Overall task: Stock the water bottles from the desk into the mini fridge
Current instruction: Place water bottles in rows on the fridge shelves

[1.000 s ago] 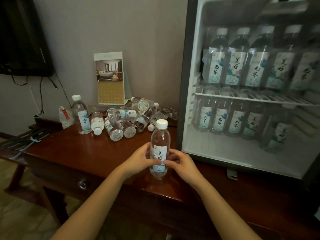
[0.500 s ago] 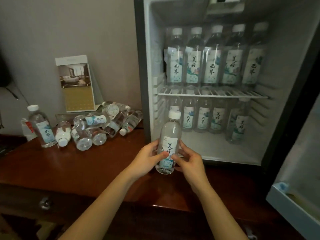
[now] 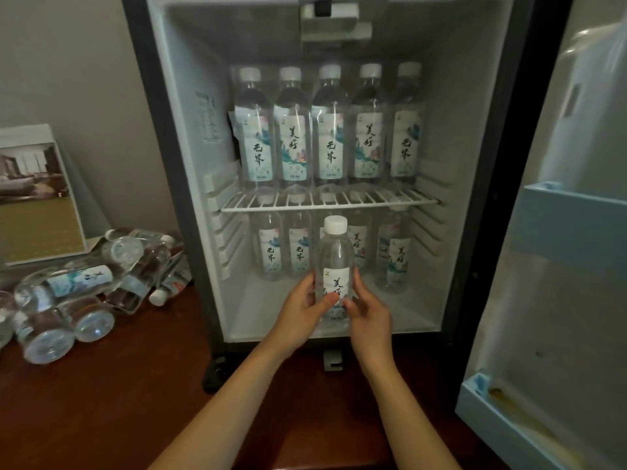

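An upright clear water bottle point(image 3: 334, 262) with a white cap sits between both my hands, inside the lower front of the open mini fridge point(image 3: 190, 164). My left hand point(image 3: 298, 310) grips its left side and my right hand point(image 3: 368, 315) grips its right side. Behind it, several labelled bottles stand on the fridge floor, and several more stand in a row on the wire shelf point(image 3: 329, 202) above. A pile of bottles point(image 3: 84, 293) lies on its side on the dark wooden desk point(image 3: 101, 401) to the left.
The fridge door point(image 3: 556, 266) hangs open at the right, its lower door shelf jutting toward me. A standing card with a room photo point(image 3: 34, 195) leans against the wall behind the pile.
Both hands have carried the bottle from above the desk forward and right into the fridge's lower compartment. The view has swung right and closer to the fridge.
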